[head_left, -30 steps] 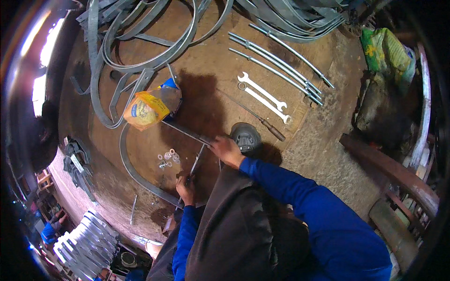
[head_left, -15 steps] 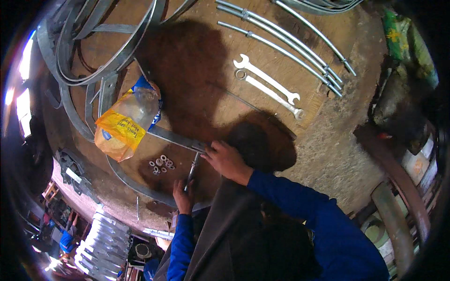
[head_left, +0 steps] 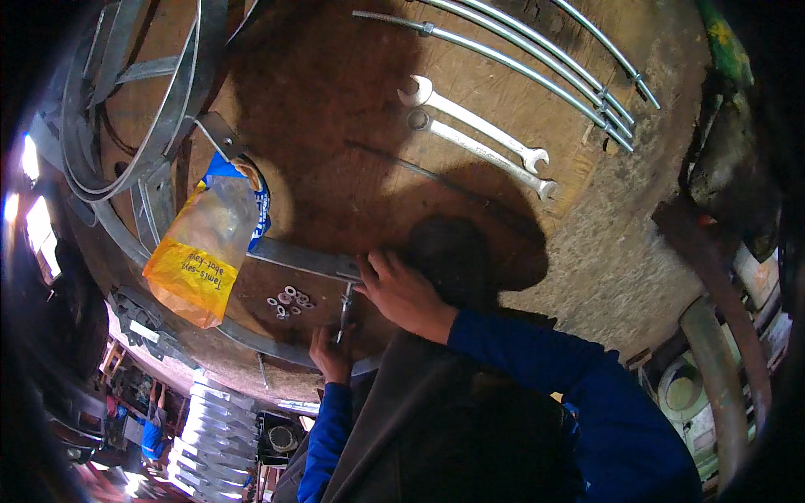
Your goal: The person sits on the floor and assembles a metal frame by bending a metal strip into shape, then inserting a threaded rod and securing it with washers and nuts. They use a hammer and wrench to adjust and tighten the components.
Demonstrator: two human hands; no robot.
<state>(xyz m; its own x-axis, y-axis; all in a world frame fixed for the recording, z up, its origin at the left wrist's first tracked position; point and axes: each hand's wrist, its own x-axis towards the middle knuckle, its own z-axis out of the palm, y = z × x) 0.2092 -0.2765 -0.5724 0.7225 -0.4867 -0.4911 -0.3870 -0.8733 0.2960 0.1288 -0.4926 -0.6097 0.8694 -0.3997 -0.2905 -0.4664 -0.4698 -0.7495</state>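
Note:
A flat grey metal band [head_left: 293, 256] curves in a loop on the wooden table. Its end lies under the fingers of my right hand [head_left: 404, 295], which are closed at that spot. A short silver bolt-like rod [head_left: 345, 308] runs from the band's end down toward me. My left hand [head_left: 332, 355] pinches its lower end, beside the near side of the band. Inside the loop lie several washers or nuts [head_left: 289, 299], left of the rod. A yellow, blue and clear plastic bag [head_left: 201, 260] rests across the band to the left; its contents are hard to make out.
Two open-ended wrenches [head_left: 482, 134] lie beyond my right hand. Several curved threaded rods [head_left: 537, 71] with nuts are farther back. A thin dark rod [head_left: 419, 173] lies nearer. Coiled metal bands [head_left: 126, 159] crowd the far left. A rusty curved bar [head_left: 713, 277] stands right.
The view has shifted, so the table's things sit differently in the picture. Both hands stay at the rod and the band's end, with only slight movement.

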